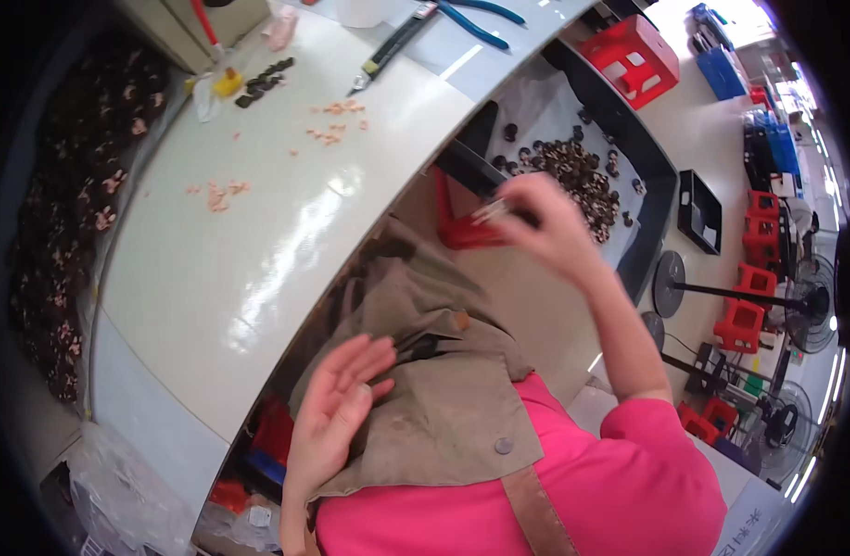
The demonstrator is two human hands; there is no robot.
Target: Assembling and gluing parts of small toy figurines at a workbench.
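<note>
A heap of dark pieces (82, 167) lies left of my bench (193, 287), which carries peach-coloured scraps (226, 193). My left hand (340, 417), empty with fingers spread, is over my khaki apron (444, 408). My right hand (547, 225) pinches a small pale piece (489, 212), too blurred to identify, near a black tray (664, 190) holding dark round parts (573, 167).

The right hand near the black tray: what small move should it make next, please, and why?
Perhaps it should come toward the left hand: the right hand seems to pinch a small silvery thing, too blurred to identify, while the left is open, looks empty and could help.
</note>
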